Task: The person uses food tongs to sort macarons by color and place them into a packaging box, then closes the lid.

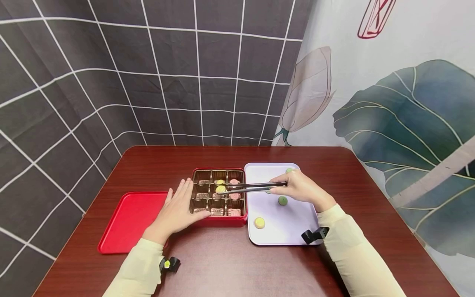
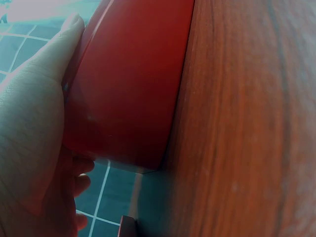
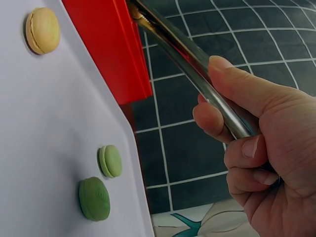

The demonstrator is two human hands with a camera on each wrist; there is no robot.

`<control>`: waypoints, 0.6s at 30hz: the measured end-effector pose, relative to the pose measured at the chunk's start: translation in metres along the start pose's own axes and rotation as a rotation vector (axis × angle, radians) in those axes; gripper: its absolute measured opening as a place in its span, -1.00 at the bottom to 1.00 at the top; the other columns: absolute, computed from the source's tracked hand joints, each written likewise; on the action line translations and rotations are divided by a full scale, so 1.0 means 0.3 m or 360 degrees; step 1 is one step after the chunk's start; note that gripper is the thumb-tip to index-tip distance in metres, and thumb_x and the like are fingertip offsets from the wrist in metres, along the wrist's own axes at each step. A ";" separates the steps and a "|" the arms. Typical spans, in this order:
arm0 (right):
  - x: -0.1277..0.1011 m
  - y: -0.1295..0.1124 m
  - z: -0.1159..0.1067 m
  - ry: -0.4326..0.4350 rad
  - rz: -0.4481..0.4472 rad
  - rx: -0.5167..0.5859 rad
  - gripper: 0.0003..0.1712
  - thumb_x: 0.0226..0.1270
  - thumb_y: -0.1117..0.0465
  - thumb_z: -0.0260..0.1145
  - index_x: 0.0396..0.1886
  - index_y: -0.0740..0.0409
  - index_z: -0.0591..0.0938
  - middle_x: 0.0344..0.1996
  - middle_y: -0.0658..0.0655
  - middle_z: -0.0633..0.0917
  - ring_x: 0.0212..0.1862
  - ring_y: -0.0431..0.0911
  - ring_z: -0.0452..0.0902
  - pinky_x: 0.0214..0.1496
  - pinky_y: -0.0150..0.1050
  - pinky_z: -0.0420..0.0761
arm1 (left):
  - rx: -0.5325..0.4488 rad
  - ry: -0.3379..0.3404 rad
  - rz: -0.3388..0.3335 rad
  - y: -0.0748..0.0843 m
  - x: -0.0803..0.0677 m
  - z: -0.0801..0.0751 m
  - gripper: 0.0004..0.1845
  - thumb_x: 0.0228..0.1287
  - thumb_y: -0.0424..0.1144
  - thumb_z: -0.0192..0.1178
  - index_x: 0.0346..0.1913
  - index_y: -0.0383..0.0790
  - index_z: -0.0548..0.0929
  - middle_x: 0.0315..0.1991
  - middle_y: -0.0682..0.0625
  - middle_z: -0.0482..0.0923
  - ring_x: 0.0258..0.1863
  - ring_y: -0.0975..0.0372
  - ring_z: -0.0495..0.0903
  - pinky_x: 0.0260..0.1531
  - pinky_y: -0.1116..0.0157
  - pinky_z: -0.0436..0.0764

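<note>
Tongs [image 1: 256, 187] are in the right hand [image 1: 300, 189], thumb and fingers curled round the metal arms; on my feed the tips sit over the red box [image 1: 219, 220], closed on a yellow macaron [image 1: 220, 189] at the middle compartment. I can't tell whether it rests in the cell or hangs just above. Left hand [image 1: 179, 208] lies flat, fingers straight, pressed against the box's left wall, gripping nothing. Box holds nine brown cells, several already with pink or yellow pieces. Lavender tray [image 1: 285, 231] sits touching the box's right side, with a yellow macaron [image 1: 259, 223] near its front and a green one [image 1: 283, 201] mid-tray. Red lid [image 1: 128, 222] lies left of the box on the wooden table [image 1: 371, 198].
</note>
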State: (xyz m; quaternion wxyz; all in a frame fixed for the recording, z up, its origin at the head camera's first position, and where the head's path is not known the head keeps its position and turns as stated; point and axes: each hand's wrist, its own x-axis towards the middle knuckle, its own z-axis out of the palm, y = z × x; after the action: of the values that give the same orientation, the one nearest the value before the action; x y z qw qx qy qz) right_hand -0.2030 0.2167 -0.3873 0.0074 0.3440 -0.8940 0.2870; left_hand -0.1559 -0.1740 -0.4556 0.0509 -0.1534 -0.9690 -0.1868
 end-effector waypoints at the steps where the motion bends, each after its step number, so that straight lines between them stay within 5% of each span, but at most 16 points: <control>1: 0.004 -0.001 0.001 -0.0009 0.0002 -0.0002 -0.81 0.19 0.02 0.43 -0.20 -0.11 0.78 -0.50 -0.29 0.66 -0.53 -0.32 0.41 -0.50 -0.39 0.41 | -0.0002 -0.0004 -0.0002 0.000 0.000 -0.001 0.24 -0.02 0.50 0.14 0.51 -0.31 -0.01 0.51 -0.18 -0.06 0.50 -0.02 -0.14 0.36 -0.19 -0.14; 18: 0.066 -0.047 -0.001 -0.0152 0.0080 -0.0109 -0.75 0.17 0.02 0.44 -0.19 0.01 0.78 -0.51 -0.22 0.68 -0.48 -0.28 0.47 -0.46 -0.33 0.46 | 0.0005 -0.0013 0.0002 -0.001 0.003 0.000 0.24 -0.02 0.50 0.13 0.51 -0.30 -0.03 0.52 -0.18 -0.06 0.50 -0.03 -0.13 0.36 -0.20 -0.13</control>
State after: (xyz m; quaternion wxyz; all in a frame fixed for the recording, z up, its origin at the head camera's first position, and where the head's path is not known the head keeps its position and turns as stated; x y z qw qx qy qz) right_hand -0.2094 0.1964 -0.3758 -0.0308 0.3342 -0.9110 0.2395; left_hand -0.1569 -0.1739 -0.4554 0.0473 -0.1545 -0.9694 -0.1846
